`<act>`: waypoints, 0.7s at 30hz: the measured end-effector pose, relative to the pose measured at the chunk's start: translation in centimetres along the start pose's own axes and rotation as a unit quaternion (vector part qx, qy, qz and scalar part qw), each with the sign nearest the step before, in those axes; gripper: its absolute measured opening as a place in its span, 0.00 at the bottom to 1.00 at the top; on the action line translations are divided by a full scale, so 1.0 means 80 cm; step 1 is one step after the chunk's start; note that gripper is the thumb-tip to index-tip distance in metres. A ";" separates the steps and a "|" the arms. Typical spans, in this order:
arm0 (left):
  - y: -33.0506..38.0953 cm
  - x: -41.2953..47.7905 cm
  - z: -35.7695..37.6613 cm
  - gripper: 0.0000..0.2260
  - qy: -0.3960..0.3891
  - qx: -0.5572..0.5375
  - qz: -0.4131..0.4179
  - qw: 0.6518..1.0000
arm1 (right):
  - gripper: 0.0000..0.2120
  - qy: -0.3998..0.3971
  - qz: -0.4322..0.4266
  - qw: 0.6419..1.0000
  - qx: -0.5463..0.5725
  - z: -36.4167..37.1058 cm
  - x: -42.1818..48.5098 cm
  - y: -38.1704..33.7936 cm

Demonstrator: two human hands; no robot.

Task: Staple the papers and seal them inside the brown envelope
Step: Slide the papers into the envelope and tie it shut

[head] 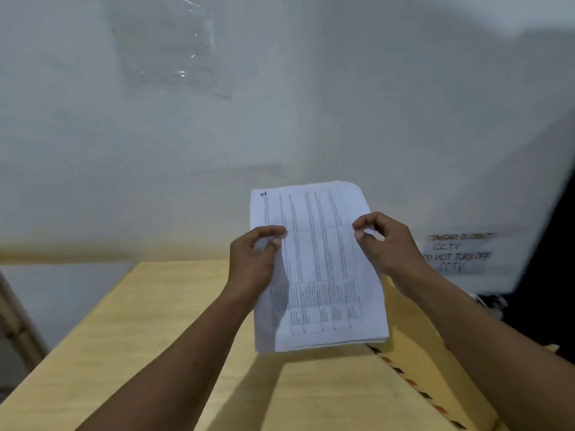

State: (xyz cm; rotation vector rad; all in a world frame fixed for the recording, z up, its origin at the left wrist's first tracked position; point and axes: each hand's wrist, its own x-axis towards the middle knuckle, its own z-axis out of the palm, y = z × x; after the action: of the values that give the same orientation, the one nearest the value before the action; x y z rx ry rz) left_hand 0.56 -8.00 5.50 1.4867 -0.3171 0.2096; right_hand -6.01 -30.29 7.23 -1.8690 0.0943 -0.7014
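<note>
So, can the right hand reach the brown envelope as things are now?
Probably yes, once it lets go: the right hand pinches the papers, which the left hand also holds. The brown envelope lies flat on the table just under the right forearm, nothing visible on it.

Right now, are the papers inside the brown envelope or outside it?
Outside. The left hand and the right hand pinch the papers by their side edges, in full view, while the brown envelope lies on the table.
</note>
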 end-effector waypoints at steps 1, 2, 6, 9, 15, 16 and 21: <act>0.006 0.002 0.007 0.09 -0.006 0.007 0.029 1.000 | 0.05 0.012 -0.003 1.000 0.001 -0.007 0.000 -0.001; 0.011 0.005 0.012 0.09 -0.012 0.020 0.060 0.998 | 0.06 0.021 -0.009 1.000 0.006 -0.013 0.000 -0.003; 0.020 0.012 0.023 0.08 -0.021 0.097 0.156 0.983 | 0.08 0.050 -0.040 0.998 0.026 -0.024 0.003 -0.003; 0.009 0.006 0.026 0.08 -0.048 0.124 0.171 0.976 | 0.09 0.077 -0.075 0.994 0.010 -0.021 0.000 0.002; -0.040 -0.023 0.016 0.12 -0.090 0.196 0.194 0.957 | 0.11 0.067 -0.080 0.994 -0.044 -0.019 -0.023 0.038; -0.048 -0.027 0.014 0.11 -0.096 0.199 0.186 0.957 | 0.12 0.057 -0.068 0.995 -0.045 -0.018 -0.029 0.046; -0.060 -0.035 0.019 0.13 -0.107 0.139 0.120 0.977 | 0.13 0.022 -0.033 0.998 -0.055 -0.011 -0.041 0.062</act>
State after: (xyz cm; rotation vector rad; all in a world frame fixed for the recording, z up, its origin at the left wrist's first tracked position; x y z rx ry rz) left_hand -0.63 -9.69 0.13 1.7508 -0.6637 0.2965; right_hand -7.92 -31.83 1.71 -1.9705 0.1006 -0.7972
